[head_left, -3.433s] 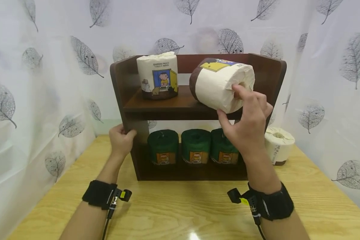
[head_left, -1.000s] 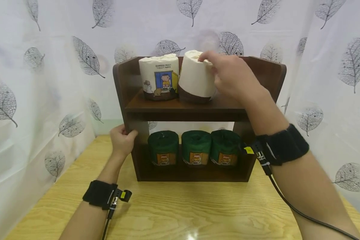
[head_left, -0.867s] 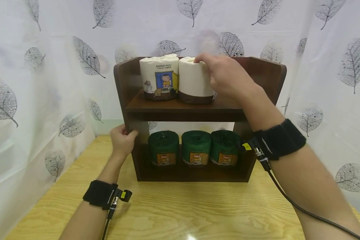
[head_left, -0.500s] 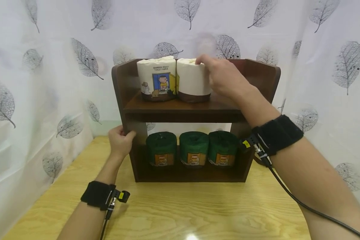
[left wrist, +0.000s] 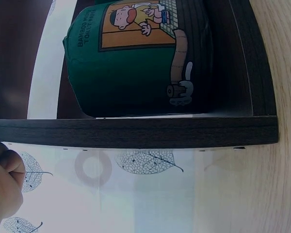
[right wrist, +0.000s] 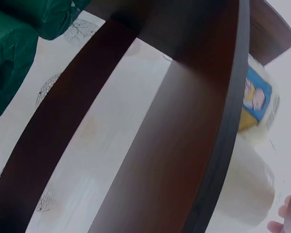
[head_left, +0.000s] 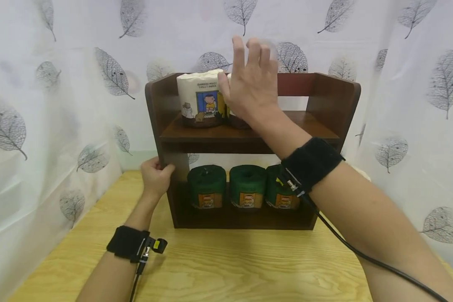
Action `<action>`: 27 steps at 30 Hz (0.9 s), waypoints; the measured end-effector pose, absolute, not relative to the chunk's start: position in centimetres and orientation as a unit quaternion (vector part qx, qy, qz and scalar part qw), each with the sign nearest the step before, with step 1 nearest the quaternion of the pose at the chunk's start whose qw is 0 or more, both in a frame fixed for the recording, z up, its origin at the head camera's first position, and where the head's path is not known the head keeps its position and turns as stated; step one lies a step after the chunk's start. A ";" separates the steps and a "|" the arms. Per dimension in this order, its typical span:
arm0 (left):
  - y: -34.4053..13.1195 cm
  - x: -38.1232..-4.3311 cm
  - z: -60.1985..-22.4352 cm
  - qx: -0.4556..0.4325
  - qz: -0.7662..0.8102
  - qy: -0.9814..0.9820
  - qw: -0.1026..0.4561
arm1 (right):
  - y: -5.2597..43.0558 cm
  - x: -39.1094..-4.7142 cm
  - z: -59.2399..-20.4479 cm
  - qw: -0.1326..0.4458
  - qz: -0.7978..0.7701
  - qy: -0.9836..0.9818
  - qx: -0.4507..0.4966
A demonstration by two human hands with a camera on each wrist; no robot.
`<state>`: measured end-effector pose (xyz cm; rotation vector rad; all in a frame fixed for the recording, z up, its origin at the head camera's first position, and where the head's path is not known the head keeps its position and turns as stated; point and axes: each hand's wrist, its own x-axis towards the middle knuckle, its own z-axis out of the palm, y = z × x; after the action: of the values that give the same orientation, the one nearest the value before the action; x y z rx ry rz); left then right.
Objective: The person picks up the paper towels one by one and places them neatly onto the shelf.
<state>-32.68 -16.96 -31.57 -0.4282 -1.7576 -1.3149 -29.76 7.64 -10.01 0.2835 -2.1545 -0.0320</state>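
My left hand (head_left: 155,178) grips the left side panel (left wrist: 136,133) of a dark brown two-tier wooden shelf (head_left: 226,147). On the upper tier, a cream toilet roll (head_left: 196,90) with a printed cartoon front stands upright at the left. A second cream toilet roll (right wrist: 247,184) stands beside it, mostly covered in the head view by my right hand (head_left: 253,86). That hand is raised in front of it, fingers spread and pointing up, holding nothing; whether it touches the roll I cannot tell. Three green toilet rolls (head_left: 247,186) stand in a row on the lower tier.
The shelf stands on a light wooden table (head_left: 211,264), before a white curtain (head_left: 79,25) with leaf prints. Behind my right forearm, part of another pale roll (head_left: 362,173) shows to the shelf's right. A black cable (head_left: 362,253) runs along my right arm.
My right hand set the tilted second cream roll upright beside the printed one, then let go. Its fingers have spread and risen, and it has shifted left. My left hand keeps its place.
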 end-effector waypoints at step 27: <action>-16.9 -32.8 -31.5 -0.170 -0.532 -0.698 0.449 | 9.1 -30.6 -9.6 0.295 -0.066 -0.939 0.166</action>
<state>-32.82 -16.86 -31.50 -0.4215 -1.7267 -1.3155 -30.64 9.15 -9.57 0.4410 -2.4987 -0.1760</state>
